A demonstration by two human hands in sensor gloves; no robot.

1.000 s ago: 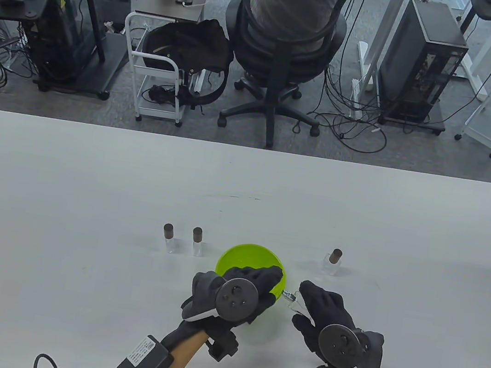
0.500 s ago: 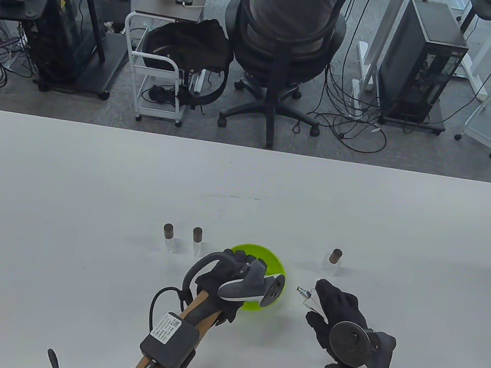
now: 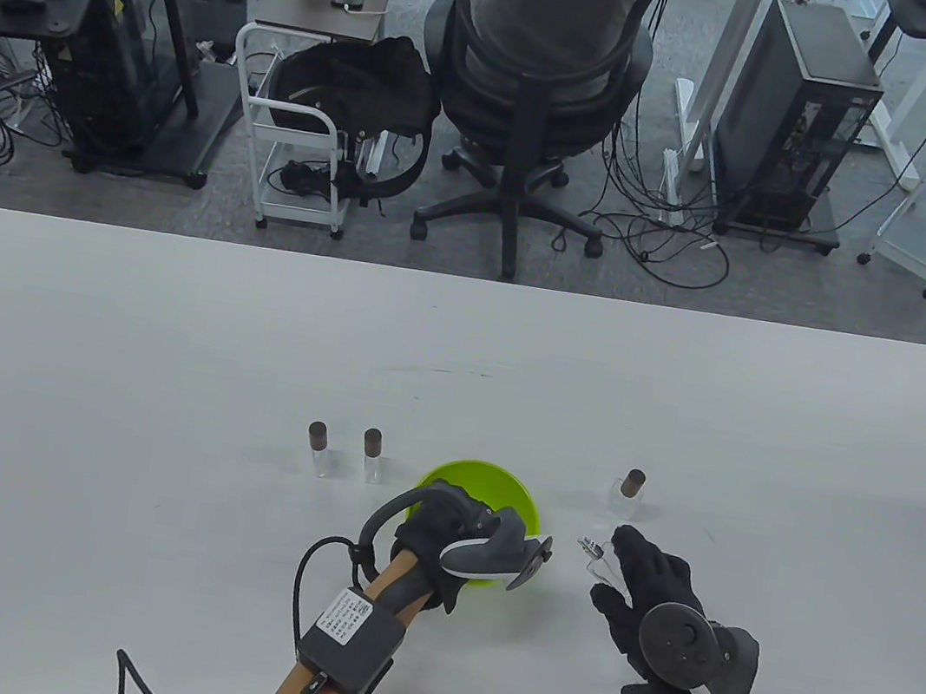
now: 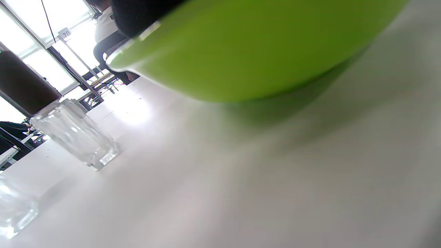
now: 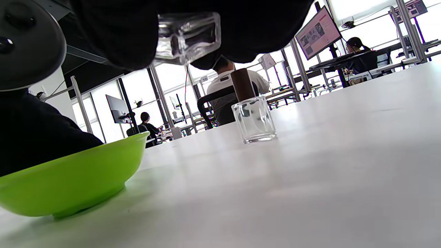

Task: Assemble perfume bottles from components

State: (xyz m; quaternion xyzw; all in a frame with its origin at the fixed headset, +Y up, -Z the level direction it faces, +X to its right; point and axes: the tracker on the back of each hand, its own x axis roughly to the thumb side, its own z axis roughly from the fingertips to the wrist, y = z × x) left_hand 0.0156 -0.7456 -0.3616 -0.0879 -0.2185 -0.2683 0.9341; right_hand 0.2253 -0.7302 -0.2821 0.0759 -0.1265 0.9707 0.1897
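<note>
Clear glass shows between the fingers of the right hand (image 3: 645, 582): it pinches a small bottle (image 3: 598, 559) with no cap, tipped on its side, neck pointing toward the green bowl (image 3: 442, 477). In the right wrist view the same bottle (image 5: 187, 36) sits square and transparent against the black glove, held clear of the worktop (image 3: 161, 369).

Over the last second this hand has drawn back from the bowl's right rim and now hangs well right of it. Meanwhile the left hand (image 3: 455, 535) has rolled from lying flat over the bowl to standing on edge, fingers dipped inside. Whether those fingers have hold of anything cannot be told; the glove and its tracker hide them. The likely reading is that a neck fitting is already on the bottle and the left hand is fishing in the bowl for a cap.

Three finished bottles stand upright around the bowl, each a clear square body under a brown cylindrical cap: two bottles (image 3: 317, 449) side by side just left of it, and one bottle (image 3: 628, 494) to the right, a little beyond the right hand. That makes the held bottle the fourth, lacking only its cap.
</note>
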